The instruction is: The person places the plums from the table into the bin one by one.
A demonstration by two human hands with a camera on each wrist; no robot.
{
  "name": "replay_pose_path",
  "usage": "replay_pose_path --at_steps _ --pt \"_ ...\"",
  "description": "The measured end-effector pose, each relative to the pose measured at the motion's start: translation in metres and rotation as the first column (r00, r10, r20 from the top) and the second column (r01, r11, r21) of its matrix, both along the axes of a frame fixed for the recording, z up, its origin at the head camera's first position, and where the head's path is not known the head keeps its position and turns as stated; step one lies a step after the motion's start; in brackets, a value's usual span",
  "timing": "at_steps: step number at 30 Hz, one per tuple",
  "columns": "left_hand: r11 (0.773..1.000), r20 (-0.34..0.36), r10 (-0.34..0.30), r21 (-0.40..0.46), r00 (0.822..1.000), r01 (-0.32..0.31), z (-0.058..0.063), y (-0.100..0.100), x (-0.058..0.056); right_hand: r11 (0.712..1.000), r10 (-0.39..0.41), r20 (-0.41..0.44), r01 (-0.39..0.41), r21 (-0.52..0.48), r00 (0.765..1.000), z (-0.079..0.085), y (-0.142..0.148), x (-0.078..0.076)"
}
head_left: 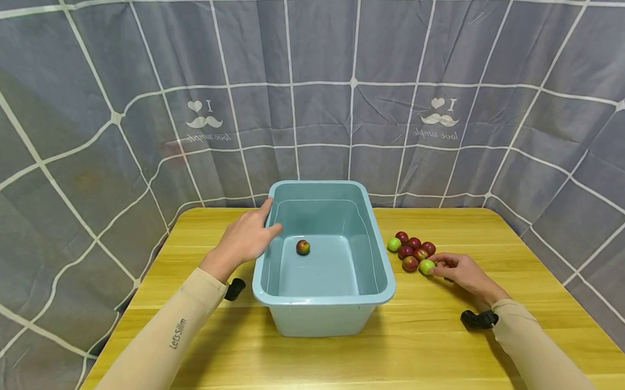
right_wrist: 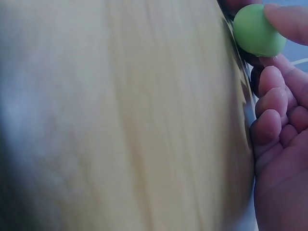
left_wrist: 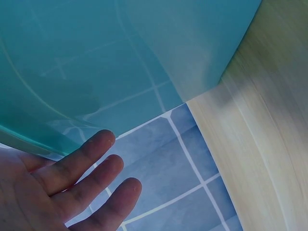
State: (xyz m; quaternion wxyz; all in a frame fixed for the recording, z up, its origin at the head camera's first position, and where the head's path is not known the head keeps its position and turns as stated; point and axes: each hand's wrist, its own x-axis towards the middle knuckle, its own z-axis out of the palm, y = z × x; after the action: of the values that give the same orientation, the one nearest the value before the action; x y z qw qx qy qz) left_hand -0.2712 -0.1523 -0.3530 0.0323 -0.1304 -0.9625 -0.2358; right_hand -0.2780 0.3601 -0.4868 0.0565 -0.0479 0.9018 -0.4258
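Right hand (head_left: 462, 271) grip clamped on green fruit (head_left: 427, 267), right of frame; tub (head_left: 326, 301) lay leftward, mid-frame; left hand (head_left: 247, 235) touched it, fingers apart.

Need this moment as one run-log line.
left hand: touching blue bin | right hand: pinching green fruit | inside bin: one reddish fruit | on table: fruit cluster

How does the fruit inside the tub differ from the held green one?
The mottled fruit is dark red with yellowish patches; the green fruit is plain green.
The mottled fruit lies inside the tub; the green fruit is outside it.
The mottled fruit is untouched; the green fruit is pinched in the right-hand grip.
Both are small and round.
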Motion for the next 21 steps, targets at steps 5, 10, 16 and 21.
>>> replay_pose_path --at_steps 5,10,16,21 --pt "1.0 -0.004 -0.01 0.007 1.0 0.01 -0.0003 0.0009 0.0004 1.0 -0.012 0.007 0.012 -0.008 1.0 -0.0021 0.0048 0.001" --pt "1.0 -0.002 -0.004 0.009 1.0 0.004 -0.0005 0.0015 0.0004 1.0 0.0 0.008 0.0 -0.025 1.0 -0.0014 0.0057 0.0016" --pt "1.0 -0.005 0.0 0.005 1.0 0.0 -0.0007 0.0012 0.0005 0.999 0.001 0.014 -0.001 -0.041 1.0 0.0017 0.0041 0.003" --pt "1.0 -0.013 -0.007 0.005 1.0 0.007 -0.0006 0.0001 0.0002 0.996 0.017 0.02 -0.015 -0.088 1.0 0.0022 0.004 0.0016"
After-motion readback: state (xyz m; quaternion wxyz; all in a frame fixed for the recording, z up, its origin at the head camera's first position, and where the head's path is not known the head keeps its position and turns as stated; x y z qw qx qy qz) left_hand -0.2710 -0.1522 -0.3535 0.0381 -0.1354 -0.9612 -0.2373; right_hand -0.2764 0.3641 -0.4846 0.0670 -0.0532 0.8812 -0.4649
